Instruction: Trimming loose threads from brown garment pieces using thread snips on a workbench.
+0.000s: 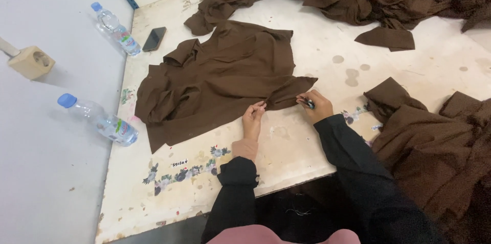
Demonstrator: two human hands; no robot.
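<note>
While the brown garment [220,78] lies spread toward the left half of the table [317,39], one pointed flap of it is pinned near the front edge by both hands. The left hand [252,118] is narrowed, fingertips pressed on the cloth's hem. The right hand [313,105] is closed around a small dark tool [308,103], its kind not discernible, set at the flap's tip.

Risks noted, as judgement: the cloth is soft and wrinkled, so a slack hold by the left hand could let the flap creep and the tool land off the intended spot. The tool's tip is close to the left fingertips; a slip could catch them. More brown fabric [429,141] is heaped at the right front corner and could be dragged in by the sleeve. Two water bottles [102,121] and a phone [154,39] lie at the left edge, well apart.
</note>
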